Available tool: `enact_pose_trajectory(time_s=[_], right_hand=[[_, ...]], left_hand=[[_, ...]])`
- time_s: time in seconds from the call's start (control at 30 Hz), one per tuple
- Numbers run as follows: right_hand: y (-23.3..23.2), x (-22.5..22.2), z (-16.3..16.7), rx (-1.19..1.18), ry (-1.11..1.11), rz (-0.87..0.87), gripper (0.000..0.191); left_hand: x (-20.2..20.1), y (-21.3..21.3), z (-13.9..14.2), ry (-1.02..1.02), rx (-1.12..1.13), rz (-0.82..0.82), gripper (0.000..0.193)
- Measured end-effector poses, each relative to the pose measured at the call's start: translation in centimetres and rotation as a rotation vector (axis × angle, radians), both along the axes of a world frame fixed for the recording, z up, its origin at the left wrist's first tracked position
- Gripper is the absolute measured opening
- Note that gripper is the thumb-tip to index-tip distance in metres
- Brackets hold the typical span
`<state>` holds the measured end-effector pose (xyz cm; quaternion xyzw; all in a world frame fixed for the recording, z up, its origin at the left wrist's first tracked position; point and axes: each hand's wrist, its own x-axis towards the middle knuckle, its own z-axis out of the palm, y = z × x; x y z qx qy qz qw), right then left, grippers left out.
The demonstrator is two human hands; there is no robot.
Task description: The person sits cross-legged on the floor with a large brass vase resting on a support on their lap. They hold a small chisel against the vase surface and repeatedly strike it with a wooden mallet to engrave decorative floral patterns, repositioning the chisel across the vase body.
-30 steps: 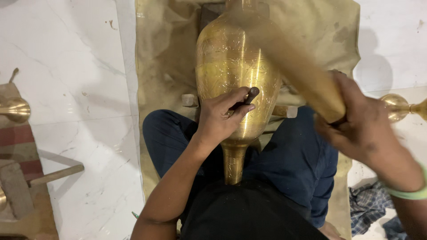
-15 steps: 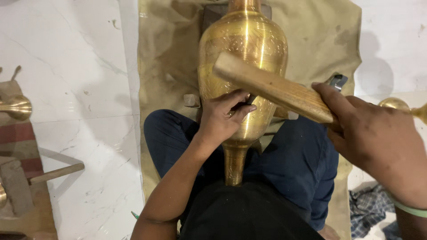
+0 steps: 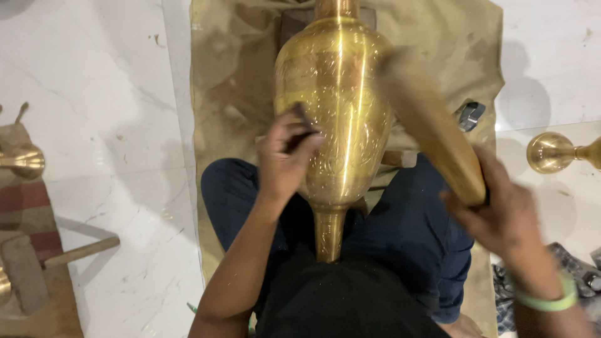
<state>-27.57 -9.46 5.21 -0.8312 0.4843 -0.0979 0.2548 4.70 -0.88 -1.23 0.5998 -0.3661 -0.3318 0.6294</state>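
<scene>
Brass fills the middle of your view: a large engraved vase lies lengthwise between your thighs, its narrow neck pointing back at your belly and its broad body stretching away over an olive cloth spread on the white marble floor. Your left hand rests against the vase's left flank, wrist bent, forearm running up from the lower left, fingers pinched shut around a thin dark chisel whose tip meets the engraved surface. Your right hand sits to the right of the vase, above your right thigh, wrapped tight around the lower end of a wooden mallet; a pale green band circles that wrist. The mallet slants up and to the left from your fist, its far end blurred and hanging just beside the vase's right shoulder, near the chisel but apart from it. Your dark blue trousers frame the vase on both sides. Off to the right, a small brass knob lies on the floor, well apart from your hands. At the left edge sits another brass piece, and below it a wooden hammer lies on a mat.
</scene>
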Motion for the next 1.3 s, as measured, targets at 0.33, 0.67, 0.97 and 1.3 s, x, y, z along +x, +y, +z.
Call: enact_pose_trajectory(time_s=[0.33,0.67,0.97,1.3], right_hand=[[8.5,-0.9,-13.6,0.317,-0.676,-0.425,0.052],[-1.3,1.9,-2.2,-0.171,-0.348,-0.003,0.061],[-5.1,3.7,4.2,-0.178,0.015,0.222,0.041],[-4.0,4.8,6.7,-0.058,-0.059,0.014,0.065]], left_hand=[[-0.9,-1.6,1.5,-0.375,-0.027,-0.260,0.045],[0.5,-3.5,2.1,-0.509,-0.016,-0.430,0.047],[0.2,-3.0,1.6,-0.528,-0.033,-0.382,0.048],[0.1,-3.0,2.2,-0.584,-0.050,-0.367,0.046]])
